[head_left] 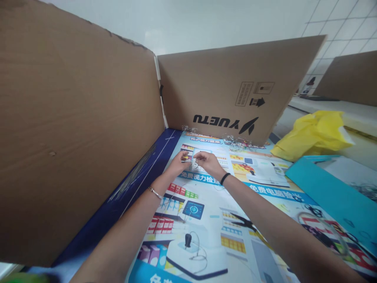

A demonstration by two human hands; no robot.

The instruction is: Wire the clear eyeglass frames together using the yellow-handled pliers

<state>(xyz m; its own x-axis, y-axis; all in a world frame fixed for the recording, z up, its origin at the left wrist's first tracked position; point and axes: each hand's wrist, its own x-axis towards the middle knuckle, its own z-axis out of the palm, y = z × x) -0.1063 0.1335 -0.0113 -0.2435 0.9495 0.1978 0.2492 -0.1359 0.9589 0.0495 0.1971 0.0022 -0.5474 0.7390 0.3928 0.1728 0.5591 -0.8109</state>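
Note:
My left hand (180, 164) and my right hand (207, 162) are close together over the printed sheet, fingers bent into pinches. A small silvery tangle of thin wire (193, 165) shows between and just below the fingertips; its exact shape is too small to make out. Fine strands seem to trail down over the sheet toward me. Partly beneath my right forearm lie pliers (244, 222) with dark jaws and yellow handles. Toward the cardboard at the back sit loose clumps of similar wire (238, 142).
Cardboard panels stand at the left (79, 129) and back (224, 86). On the right are a yellow plastic bag (312, 133) and a turquoise box (326, 188) with wire tangles inside. Several dark-handled tools and rings (313, 211) lie at lower right. The printed sheet (206, 196) covers the table.

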